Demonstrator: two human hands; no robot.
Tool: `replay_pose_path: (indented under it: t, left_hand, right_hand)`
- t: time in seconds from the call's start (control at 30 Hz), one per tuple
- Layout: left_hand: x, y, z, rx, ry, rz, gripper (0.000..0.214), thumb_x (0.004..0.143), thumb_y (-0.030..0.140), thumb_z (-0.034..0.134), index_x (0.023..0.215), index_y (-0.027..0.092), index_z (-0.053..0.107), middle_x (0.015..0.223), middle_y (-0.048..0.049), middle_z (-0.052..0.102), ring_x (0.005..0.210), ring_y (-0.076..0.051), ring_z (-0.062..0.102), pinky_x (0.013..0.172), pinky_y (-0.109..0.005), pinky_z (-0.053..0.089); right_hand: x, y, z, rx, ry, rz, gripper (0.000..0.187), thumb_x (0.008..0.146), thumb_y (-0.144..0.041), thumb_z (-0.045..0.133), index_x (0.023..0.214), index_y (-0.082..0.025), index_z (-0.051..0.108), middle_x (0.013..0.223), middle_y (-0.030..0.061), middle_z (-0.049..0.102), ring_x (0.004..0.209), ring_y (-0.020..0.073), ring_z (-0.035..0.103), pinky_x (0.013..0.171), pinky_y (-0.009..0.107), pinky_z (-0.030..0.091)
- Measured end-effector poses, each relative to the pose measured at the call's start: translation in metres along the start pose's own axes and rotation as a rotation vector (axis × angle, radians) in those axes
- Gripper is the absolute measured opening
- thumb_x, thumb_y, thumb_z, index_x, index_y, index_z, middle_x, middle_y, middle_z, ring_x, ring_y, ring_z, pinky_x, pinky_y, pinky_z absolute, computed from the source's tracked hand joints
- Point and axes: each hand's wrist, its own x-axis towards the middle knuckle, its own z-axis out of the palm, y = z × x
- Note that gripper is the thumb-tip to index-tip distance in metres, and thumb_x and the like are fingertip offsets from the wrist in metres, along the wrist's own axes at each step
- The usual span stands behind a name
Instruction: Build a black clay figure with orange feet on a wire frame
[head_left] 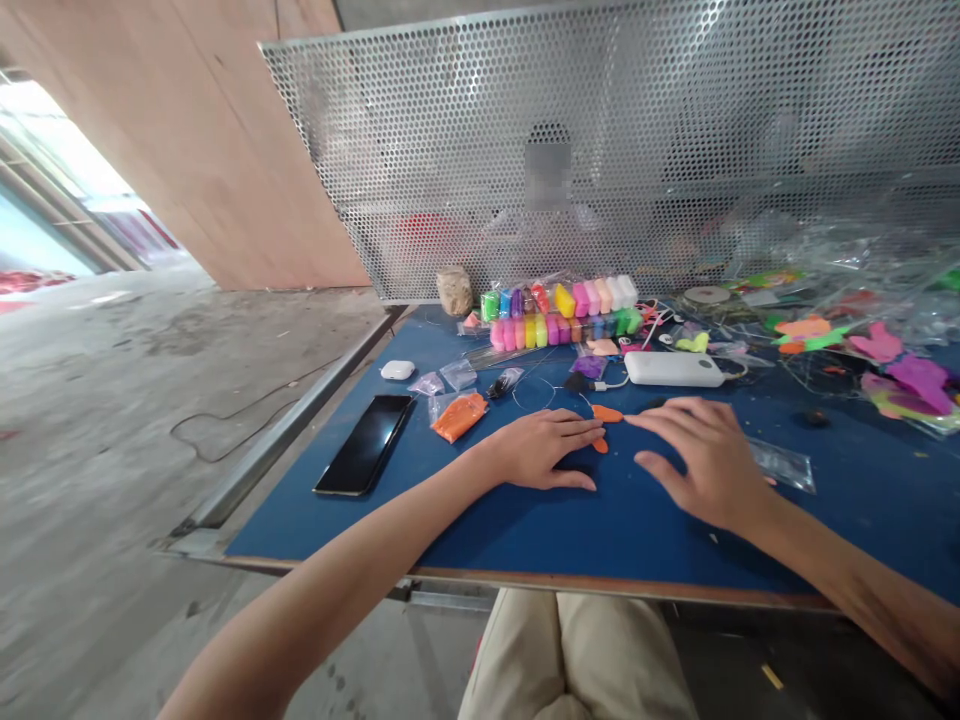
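Observation:
A flat orange piece of what looks like soft clay lies on the blue table, partly hidden under my fingers. My left hand rests over its left side, palm down, with the fingers stretched out and the thumb apart. From the right, my right hand reaches its extended index fingertip to the right end of the orange piece. Its thumb is spread away and nothing shows in its grasp. To the left of my left hand lies a plastic bag of orange clay.
A black phone and a white earbud case lie at left. Behind my hands are a white power bank with a cable and rows of coloured clay packs. Plastic-wrapped shapes crowd the right. A perforated metal panel stands behind.

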Motion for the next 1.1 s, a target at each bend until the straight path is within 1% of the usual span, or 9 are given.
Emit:
replay_pose_path:
  t: [0.13, 0.3, 0.43, 0.53, 0.63, 0.73, 0.87, 0.93, 1.1]
  left_hand:
    - [0.002, 0.001, -0.004, -0.042, -0.008, -0.009, 0.070, 0.095, 0.059, 0.054, 0.152, 0.020, 0.045, 0.150, -0.0095, 0.054, 0.138, -0.028, 0.049, 0.118, -0.042, 0.036]
    - [0.003, 0.004, -0.005, -0.038, -0.021, -0.048, 0.067, 0.095, 0.060, 0.054, 0.149, 0.022, 0.048, 0.149, -0.0079, 0.055, 0.140, -0.027, 0.047, 0.120, -0.042, 0.034]
    - [0.002, 0.008, -0.005, -0.049, -0.026, -0.063, 0.074, 0.096, 0.061, 0.051, 0.157, 0.023, 0.033, 0.154, -0.0083, 0.050, 0.145, -0.025, 0.043, 0.124, -0.044, 0.026]
    - [0.004, 0.010, -0.010, -0.028, 0.042, -0.085, 0.074, 0.098, 0.058, 0.050, 0.160, 0.026, 0.026, 0.153, -0.0082, 0.050, 0.143, -0.026, 0.045, 0.123, -0.047, 0.027]
    - [0.004, 0.004, -0.020, 0.011, 0.187, -0.192, 0.052, 0.099, 0.055, 0.051, 0.141, 0.024, 0.056, 0.138, -0.0082, 0.064, 0.128, -0.026, 0.058, 0.114, -0.044, 0.039]
    - [-0.004, -0.013, -0.030, 0.036, 0.259, -0.315, 0.039, 0.101, 0.047, 0.049, 0.124, 0.021, 0.067, 0.121, -0.0081, 0.071, 0.113, -0.023, 0.064, 0.103, -0.040, 0.046]
    - [-0.018, -0.037, -0.035, 0.027, 0.146, -0.264, 0.031, 0.100, 0.042, 0.053, 0.112, 0.021, 0.073, 0.113, -0.0078, 0.070, 0.107, -0.022, 0.063, 0.105, -0.040, 0.044]
    - [-0.020, -0.041, -0.034, 0.012, 0.106, -0.242, 0.030, 0.099, 0.042, 0.054, 0.109, 0.023, 0.074, 0.115, -0.0078, 0.068, 0.107, -0.022, 0.062, 0.106, -0.041, 0.042]
    - [-0.005, -0.030, -0.023, -0.006, 0.133, -0.210, 0.034, 0.095, 0.049, 0.059, 0.111, 0.023, 0.074, 0.119, -0.0079, 0.068, 0.107, -0.024, 0.061, 0.097, -0.038, 0.045]
  right_hand:
    - [-0.010, 0.037, -0.023, -0.037, -0.097, -0.060, 0.041, 0.095, -0.052, 0.056, 0.127, -0.028, 0.066, 0.127, 0.0071, 0.070, 0.116, 0.0328, 0.062, 0.098, 0.051, 0.044]
    - [-0.057, 0.060, -0.035, -0.027, -0.288, -0.088, 0.045, 0.092, -0.052, 0.062, 0.134, -0.040, 0.062, 0.139, 0.0015, 0.064, 0.127, 0.0350, 0.059, 0.102, 0.057, 0.047]
    - [-0.099, 0.064, -0.030, -0.037, -0.323, -0.052, 0.052, 0.093, -0.046, 0.061, 0.144, -0.050, 0.050, 0.144, -0.0035, 0.060, 0.129, 0.0351, 0.058, 0.103, 0.060, 0.049]
    - [-0.111, 0.070, -0.029, -0.067, -0.200, 0.022, 0.043, 0.094, -0.039, 0.058, 0.135, -0.049, 0.059, 0.135, 0.0014, 0.067, 0.122, 0.0374, 0.063, 0.100, 0.060, 0.048]
    - [-0.096, 0.081, -0.036, -0.068, -0.046, 0.114, 0.030, 0.094, -0.035, 0.057, 0.121, -0.043, 0.069, 0.126, 0.0052, 0.071, 0.117, 0.0378, 0.065, 0.098, 0.058, 0.047]
    - [-0.060, 0.091, -0.042, -0.056, -0.042, 0.072, 0.026, 0.094, -0.037, 0.058, 0.117, -0.034, 0.071, 0.123, 0.0073, 0.072, 0.113, 0.0366, 0.067, 0.099, 0.057, 0.048]
    - [-0.006, 0.100, -0.029, -0.076, -0.294, -0.170, 0.041, 0.096, -0.029, 0.050, 0.134, -0.039, 0.063, 0.140, 0.0014, 0.063, 0.123, 0.0317, 0.061, 0.102, 0.057, 0.047]
    - [0.015, 0.101, -0.016, -0.105, -0.334, -0.235, 0.051, 0.092, -0.021, 0.049, 0.137, -0.042, 0.059, 0.147, 0.0000, 0.056, 0.128, 0.0321, 0.057, 0.102, 0.060, 0.046]
    - [0.044, 0.103, -0.002, -0.048, -0.429, -0.286, 0.037, 0.083, -0.019, 0.055, 0.115, -0.029, 0.071, 0.127, 0.0056, 0.069, 0.118, 0.0310, 0.063, 0.096, 0.054, 0.050]
